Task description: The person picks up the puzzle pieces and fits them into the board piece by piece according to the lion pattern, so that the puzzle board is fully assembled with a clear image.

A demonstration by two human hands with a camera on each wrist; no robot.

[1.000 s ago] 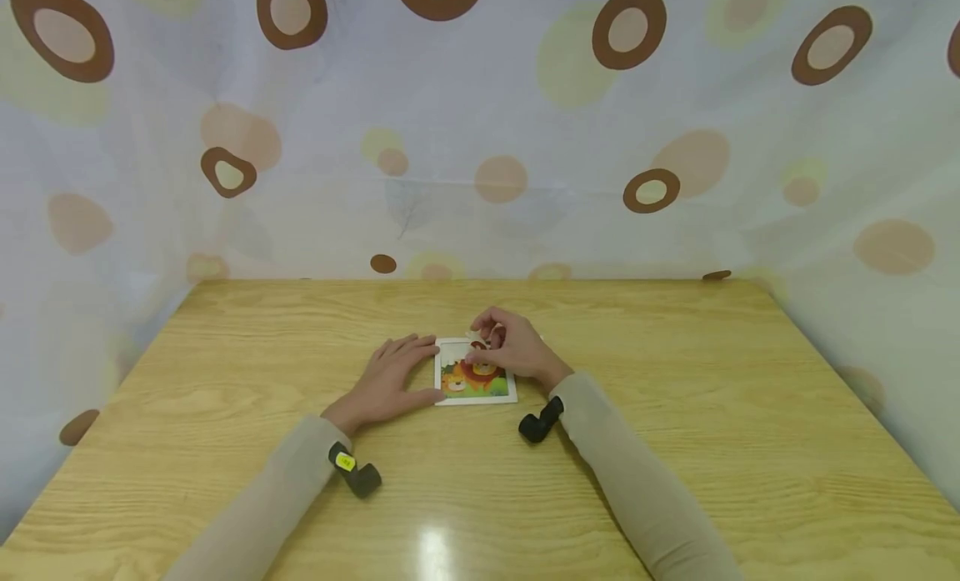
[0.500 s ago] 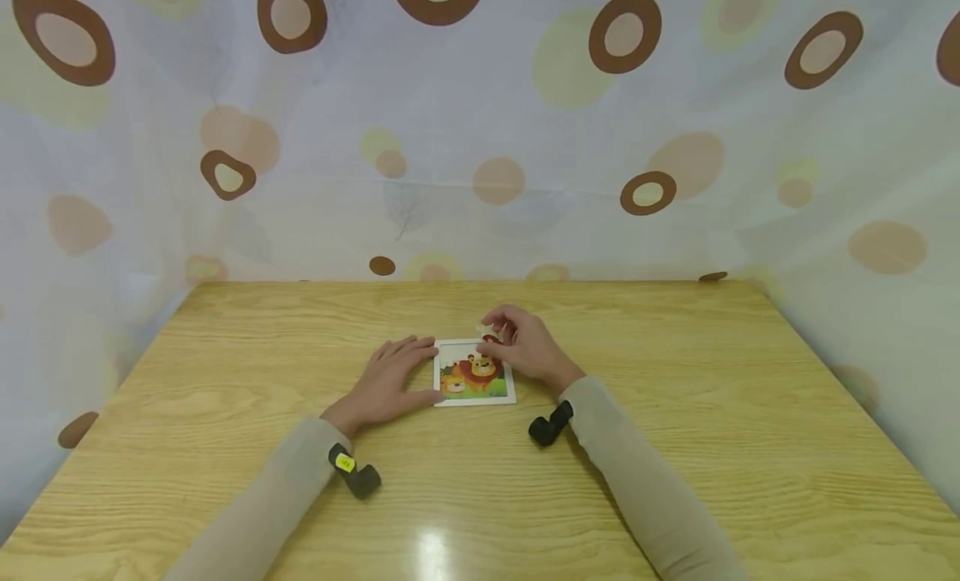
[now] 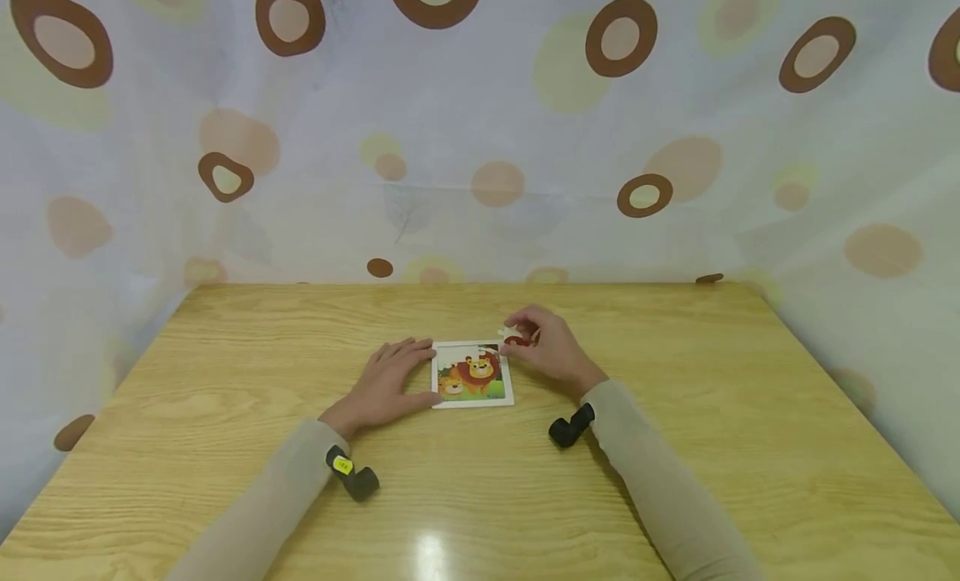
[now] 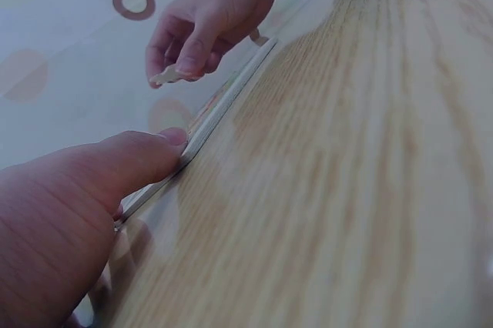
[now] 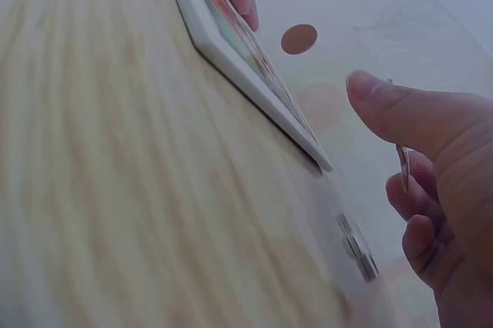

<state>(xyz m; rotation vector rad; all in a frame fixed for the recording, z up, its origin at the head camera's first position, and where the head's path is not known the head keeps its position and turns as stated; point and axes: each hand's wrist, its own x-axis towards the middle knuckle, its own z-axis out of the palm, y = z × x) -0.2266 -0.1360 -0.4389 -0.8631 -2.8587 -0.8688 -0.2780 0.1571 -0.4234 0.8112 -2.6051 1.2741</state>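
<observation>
A small jigsaw puzzle with a lion picture lies in a white frame in the middle of the table. My left hand rests at the frame's left side, thumb and fingertips touching the edge. Just beyond the frame's upper right corner, my right hand pinches a puzzle piece between thumb and fingers. The right wrist view shows that piece nearly edge-on behind the thumb. In the left wrist view, the held piece hangs above the frame's level.
Another small flat piece lies on the table beyond the frame's corner in the right wrist view; the right hand hides it from the head view. A wooden table carries everything, with a patterned curtain behind it.
My right hand has moved right with the puzzle piece, from over the puzzle to beyond its upper right corner, uncovering more of the lion picture. The left hand stays in place.
</observation>
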